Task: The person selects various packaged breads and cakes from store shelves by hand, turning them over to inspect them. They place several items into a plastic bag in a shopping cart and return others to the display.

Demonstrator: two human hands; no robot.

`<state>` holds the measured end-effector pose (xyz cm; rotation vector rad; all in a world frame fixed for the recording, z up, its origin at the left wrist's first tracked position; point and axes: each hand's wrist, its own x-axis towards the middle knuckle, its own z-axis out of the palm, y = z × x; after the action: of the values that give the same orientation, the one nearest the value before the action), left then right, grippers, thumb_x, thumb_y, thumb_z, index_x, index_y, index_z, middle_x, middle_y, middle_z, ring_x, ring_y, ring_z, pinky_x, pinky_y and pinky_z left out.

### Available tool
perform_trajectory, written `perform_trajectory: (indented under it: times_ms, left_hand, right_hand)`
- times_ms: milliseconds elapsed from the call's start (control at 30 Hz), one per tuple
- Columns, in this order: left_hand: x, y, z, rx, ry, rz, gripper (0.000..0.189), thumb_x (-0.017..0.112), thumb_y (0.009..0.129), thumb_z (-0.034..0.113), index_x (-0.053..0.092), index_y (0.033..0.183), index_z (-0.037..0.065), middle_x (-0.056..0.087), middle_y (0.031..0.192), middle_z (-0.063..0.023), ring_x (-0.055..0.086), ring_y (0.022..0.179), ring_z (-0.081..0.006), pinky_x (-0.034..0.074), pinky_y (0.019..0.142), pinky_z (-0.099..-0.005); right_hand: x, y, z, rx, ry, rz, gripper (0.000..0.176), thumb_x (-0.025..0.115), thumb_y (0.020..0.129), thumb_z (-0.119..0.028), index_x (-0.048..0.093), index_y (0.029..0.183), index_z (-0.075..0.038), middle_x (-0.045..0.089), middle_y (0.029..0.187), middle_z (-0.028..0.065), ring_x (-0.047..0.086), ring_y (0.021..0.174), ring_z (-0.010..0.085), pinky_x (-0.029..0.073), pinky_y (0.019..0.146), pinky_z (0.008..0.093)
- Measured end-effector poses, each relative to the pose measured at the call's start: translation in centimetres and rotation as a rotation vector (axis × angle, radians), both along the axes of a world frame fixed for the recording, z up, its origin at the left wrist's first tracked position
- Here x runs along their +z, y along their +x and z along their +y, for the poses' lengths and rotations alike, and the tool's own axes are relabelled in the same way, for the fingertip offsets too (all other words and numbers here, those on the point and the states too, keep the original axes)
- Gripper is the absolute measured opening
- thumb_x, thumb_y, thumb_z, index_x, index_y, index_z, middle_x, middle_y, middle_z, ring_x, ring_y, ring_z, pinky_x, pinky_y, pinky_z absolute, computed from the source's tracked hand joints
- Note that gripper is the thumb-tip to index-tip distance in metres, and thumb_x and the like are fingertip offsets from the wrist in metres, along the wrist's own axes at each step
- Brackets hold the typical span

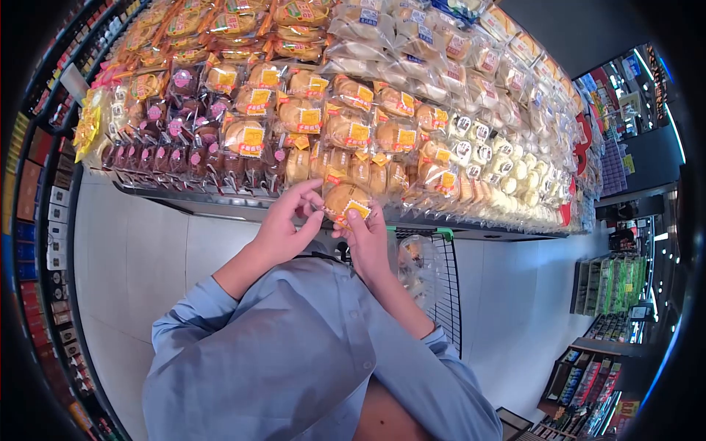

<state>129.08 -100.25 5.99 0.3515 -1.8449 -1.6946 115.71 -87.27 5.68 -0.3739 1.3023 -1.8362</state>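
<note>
A clear plastic pack of round, golden baked pastry with an orange label is held up before the display. My right hand grips its lower right side, thumb across the front and fingers behind. At its left edge, my left hand has loosely curled fingers, the thumb apart from them; whether the tips touch the wrapper is hard to tell. Just beyond the pack stand rows of similar wrapped pastries, and dark packs with pink labels sit to their left.
A shopping cart with a green-cornered rim stands at my right, holding plastic-wrapped goods. The display's dark front edge runs across ahead of me. Stocked shelves line the left, and more racks stand at the right.
</note>
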Motion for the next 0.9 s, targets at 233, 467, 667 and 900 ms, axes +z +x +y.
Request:
perform_trajectory:
  times_ms: [233, 467, 667, 900]
  left_hand:
    - [-0.3, -0.9, -1.6, -0.032, 0.17, -0.183, 0.038, 0.064, 0.094, 0.012, 0.052, 0.129, 0.004, 0.058, 0.097, 0.0012, 0.05, 0.073, -0.0052, 0.042, 0.063, -0.0204]
    - [0.7, -0.1, -2.6, -0.129, 0.454, -0.174, 0.025, 0.056, 0.101, 0.02, 0.055, 0.12, 0.004, 0.061, 0.088, 0.0021, 0.058, 0.072, -0.0028, 0.045, 0.056, -0.0186]
    - [0.5, 1.3, -3.9, -0.188, 0.573, -0.248, 0.025, 0.053, 0.103, 0.029, 0.058, 0.111, 0.006, 0.064, 0.078, 0.0006, 0.058, 0.064, -0.004, 0.045, 0.055, -0.0182]
    - [-0.5, 2.4, -3.9, -0.063, 0.543, -0.179, 0.029, 0.053, 0.103, 0.029, 0.06, 0.116, 0.004, 0.065, 0.081, -0.0009, 0.059, 0.067, -0.0049, 0.047, 0.058, -0.0195]
  right_hand:
    - [1.0, 0.2, -0.6, 0.063, -0.066, -0.059, 0.031, 0.052, 0.102, -0.018, 0.042, 0.128, -0.004, 0.062, 0.11, 0.0112, 0.063, 0.079, 0.0156, 0.055, 0.065, 0.0293]
    - [0.1, 0.0, -2.3, 0.055, -0.023, -0.028, 0.043, 0.04, 0.107, -0.036, 0.04, 0.133, -0.002, 0.063, 0.104, 0.0114, 0.063, 0.078, 0.0157, 0.053, 0.064, 0.0292]
    - [0.1, -0.2, -3.9, 0.166, -0.047, 0.032, 0.044, 0.038, 0.107, -0.038, 0.045, 0.132, -0.002, 0.066, 0.095, 0.0084, 0.062, 0.074, 0.0131, 0.05, 0.061, 0.0265]
    - [0.4, 0.4, -4.8, 0.164, -0.033, 0.019, 0.042, 0.041, 0.107, -0.029, 0.04, 0.14, -0.004, 0.06, 0.117, 0.0101, 0.06, 0.091, 0.012, 0.053, 0.07, 0.0274]
